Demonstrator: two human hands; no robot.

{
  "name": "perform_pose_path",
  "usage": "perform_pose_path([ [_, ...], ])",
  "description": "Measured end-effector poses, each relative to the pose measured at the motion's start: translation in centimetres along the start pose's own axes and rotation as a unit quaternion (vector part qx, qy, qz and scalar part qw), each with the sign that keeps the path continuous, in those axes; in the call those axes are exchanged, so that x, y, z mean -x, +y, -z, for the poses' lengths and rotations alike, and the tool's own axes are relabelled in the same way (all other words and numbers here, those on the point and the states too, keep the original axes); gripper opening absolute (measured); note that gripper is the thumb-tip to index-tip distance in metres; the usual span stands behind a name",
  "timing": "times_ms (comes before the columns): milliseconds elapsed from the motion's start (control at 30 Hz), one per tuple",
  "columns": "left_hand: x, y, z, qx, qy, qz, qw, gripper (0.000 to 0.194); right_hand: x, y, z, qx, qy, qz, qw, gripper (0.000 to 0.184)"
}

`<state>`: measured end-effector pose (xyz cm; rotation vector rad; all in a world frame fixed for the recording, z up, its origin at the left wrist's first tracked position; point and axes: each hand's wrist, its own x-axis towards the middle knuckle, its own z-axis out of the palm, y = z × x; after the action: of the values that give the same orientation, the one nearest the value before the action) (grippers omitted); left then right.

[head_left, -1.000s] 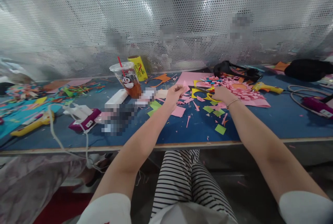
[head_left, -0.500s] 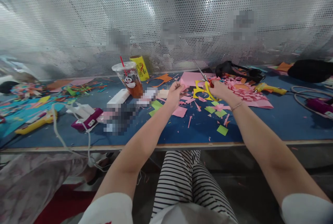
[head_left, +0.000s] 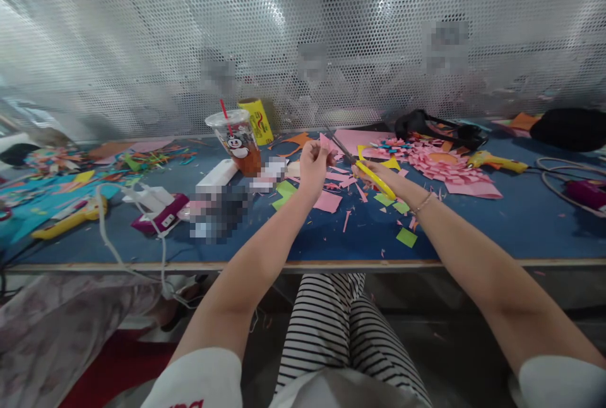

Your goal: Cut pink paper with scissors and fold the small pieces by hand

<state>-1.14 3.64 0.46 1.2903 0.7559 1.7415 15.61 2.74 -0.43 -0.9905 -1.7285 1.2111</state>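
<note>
My left hand (head_left: 314, 165) pinches a small piece of pink paper (head_left: 326, 142) above the middle of the table. In my right hand (head_left: 374, 174) is a pair of scissors (head_left: 377, 182) with yellow handles, its blades pointing up and left, close beside the pink piece. Whether the blades touch the paper I cannot tell. Pink strips and scraps lie below my hands, with a larger pink square (head_left: 327, 201) by my left wrist. A yellow paper with cut-outs (head_left: 389, 163) lies partly hidden behind my right hand. Green paper pieces (head_left: 406, 237) are scattered nearer the front edge.
A drink cup (head_left: 239, 146) with a red straw and a yellow tube (head_left: 257, 122) stand left of my hands. Purple power strip (head_left: 165, 213) and cables lie further left. To the right are a layered pink paper flower (head_left: 440, 158), black straps (head_left: 438, 127) and a yellow glue gun (head_left: 497, 162).
My right hand has brought the scissors leftward and turned them, so the blades now lie near the pink paper. My left hand still pinches the paper and has turned slightly.
</note>
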Motion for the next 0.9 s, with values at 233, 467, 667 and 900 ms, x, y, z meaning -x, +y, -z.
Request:
perform_pose_path([
  [233,0.21,0.36,-0.28,-0.015,0.014,-0.002,1.000,0.017,-0.12,0.46,-0.70,-0.001,-0.016,-0.019,1.000,0.029],
  [467,0.35,0.52,-0.32,-0.021,0.006,0.001,1.000,0.014,-0.58,0.13,-0.82,-0.055,-0.022,-0.068,0.996,0.030],
  [667,0.37,0.58,-0.31,-0.026,0.011,0.001,1.000,0.015,-0.43,0.67,-0.86,-0.045,-0.013,-0.048,0.998,0.030],
  [900,0.42,0.58,-0.30,-0.023,0.021,-0.005,0.999,0.020,-0.46,0.63,-0.75,0.006,-0.026,-0.057,0.998,0.034],
])
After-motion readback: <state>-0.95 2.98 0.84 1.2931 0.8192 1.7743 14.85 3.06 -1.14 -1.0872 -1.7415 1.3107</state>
